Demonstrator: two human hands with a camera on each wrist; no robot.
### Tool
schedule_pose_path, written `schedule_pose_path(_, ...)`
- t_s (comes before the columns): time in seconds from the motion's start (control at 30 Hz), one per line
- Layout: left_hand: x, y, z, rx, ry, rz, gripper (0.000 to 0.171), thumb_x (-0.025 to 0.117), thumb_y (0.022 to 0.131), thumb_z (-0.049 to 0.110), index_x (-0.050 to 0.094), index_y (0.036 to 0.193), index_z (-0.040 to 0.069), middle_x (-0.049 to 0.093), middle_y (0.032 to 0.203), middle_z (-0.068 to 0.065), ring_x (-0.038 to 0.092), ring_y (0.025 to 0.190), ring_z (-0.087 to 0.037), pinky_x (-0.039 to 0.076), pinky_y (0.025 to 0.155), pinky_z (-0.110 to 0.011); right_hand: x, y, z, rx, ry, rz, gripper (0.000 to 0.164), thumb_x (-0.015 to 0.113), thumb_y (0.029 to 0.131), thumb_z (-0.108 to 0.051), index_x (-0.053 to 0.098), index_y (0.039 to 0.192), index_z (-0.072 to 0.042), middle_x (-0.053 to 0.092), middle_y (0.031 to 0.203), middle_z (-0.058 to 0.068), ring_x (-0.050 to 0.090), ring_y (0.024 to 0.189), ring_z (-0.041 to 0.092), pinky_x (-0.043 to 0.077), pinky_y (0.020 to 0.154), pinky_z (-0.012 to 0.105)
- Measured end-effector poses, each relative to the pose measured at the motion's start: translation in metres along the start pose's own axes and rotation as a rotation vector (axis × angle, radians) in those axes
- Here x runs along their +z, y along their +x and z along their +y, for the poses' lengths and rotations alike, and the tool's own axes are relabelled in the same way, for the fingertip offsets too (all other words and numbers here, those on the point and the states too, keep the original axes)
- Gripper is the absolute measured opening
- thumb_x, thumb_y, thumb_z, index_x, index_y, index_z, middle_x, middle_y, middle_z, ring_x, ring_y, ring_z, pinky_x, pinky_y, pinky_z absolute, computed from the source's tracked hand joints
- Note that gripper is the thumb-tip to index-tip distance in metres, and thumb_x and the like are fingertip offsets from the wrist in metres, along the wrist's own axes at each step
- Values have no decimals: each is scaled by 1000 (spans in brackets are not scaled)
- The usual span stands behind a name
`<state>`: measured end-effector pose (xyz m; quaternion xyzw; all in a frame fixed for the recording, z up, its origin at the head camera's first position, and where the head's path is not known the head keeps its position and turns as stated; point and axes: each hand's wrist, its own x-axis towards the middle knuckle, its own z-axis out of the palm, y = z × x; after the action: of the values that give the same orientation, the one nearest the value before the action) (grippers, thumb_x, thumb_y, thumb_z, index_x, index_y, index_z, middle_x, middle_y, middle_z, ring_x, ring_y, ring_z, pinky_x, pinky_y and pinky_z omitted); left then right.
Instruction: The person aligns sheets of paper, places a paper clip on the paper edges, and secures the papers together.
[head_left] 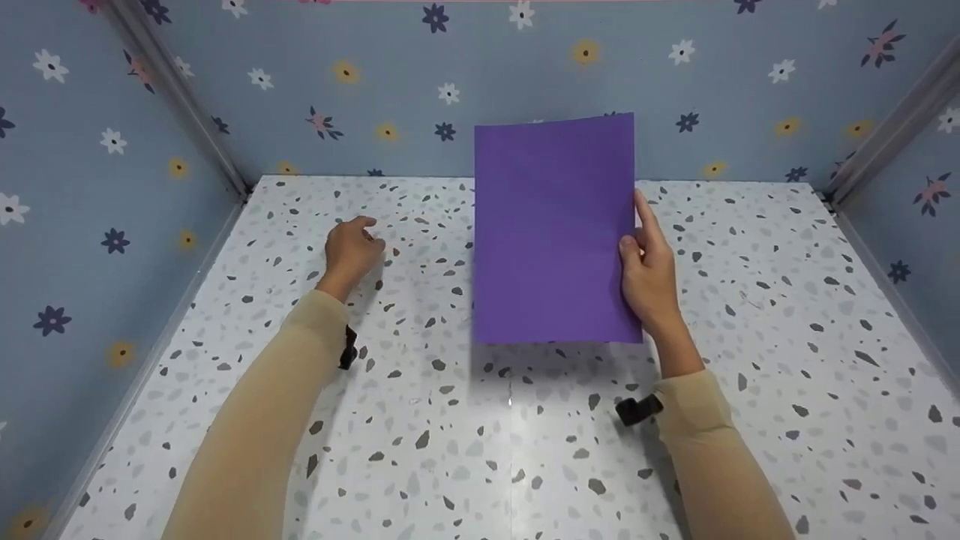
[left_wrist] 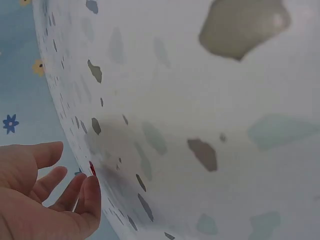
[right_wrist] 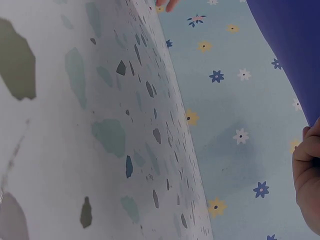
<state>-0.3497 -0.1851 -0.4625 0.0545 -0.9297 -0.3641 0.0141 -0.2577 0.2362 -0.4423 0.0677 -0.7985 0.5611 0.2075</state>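
A purple sheet of paper [head_left: 555,232] is held up above the speckled table, its long sides running away from me. My right hand [head_left: 651,277] grips its right edge, thumb on the near face and the other fingers mostly hidden behind. In the right wrist view, the paper [right_wrist: 295,45] shows only partly, with the right hand [right_wrist: 309,177] at its edge. Over the table's left half hovers my left hand [head_left: 352,247], fingers loosely curved and holding nothing. The left wrist view shows this hand [left_wrist: 50,195] with a gap between thumb and fingers; a small red spot [left_wrist: 92,169] appears beside the fingertips.
The white speckled tabletop [head_left: 420,450] spreads under both arms. Flower-patterned blue panels stand at the back [head_left: 375,97], left [head_left: 82,225] and right [head_left: 915,225], with metal posts at the corners. Each wrist wears a small black camera mount [head_left: 637,410].
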Motion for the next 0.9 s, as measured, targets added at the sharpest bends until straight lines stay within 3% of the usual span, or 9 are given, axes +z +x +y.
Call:
schedule_pose_path(0.37, -9, 14, -15, -46, 52, -38, 46, 50, 108, 13, 53, 149, -8, 54, 150, -29, 47, 143, -44, 36, 121, -54, -1, 1, 3, 8, -4, 3, 63, 43, 112, -1, 34, 168, -28, 72, 117, 22, 61, 91, 21, 46, 80, 30)
schedule_pose_path(0.57, -11, 17, -16, -48, 64, -82, 49, 47, 110, 13, 48, 153, -10, 48, 156, -30, 39, 150, -46, 28, 126, -54, -1, 1, 3, -3, -14, 6, 63, 45, 111, -2, 35, 168, -27, 73, 111, 22, 61, 87, 21, 46, 80, 30)
schedule_pose_path(0.73, -8, 17, -13, 24, 149, -100, 44, 44, 108, 8, 58, 144, -12, 50, 147, -34, 43, 142, -49, 30, 124, -58, 0, 1, 2, -5, -13, 5, 61, 46, 112, -3, 35, 168, -25, 72, 107, 22, 59, 84, 20, 46, 78, 30)
schedule_pose_path(0.9, -7, 18, -11, -15, 129, -83, 41, 45, 107, 7, 62, 138, -13, 52, 142, -31, 48, 138, -46, 35, 121, -57, 1, 1, -2, 16, -23, 8, 60, 45, 112, -2, 33, 169, -20, 70, 107, 24, 58, 83, 19, 45, 76, 29)
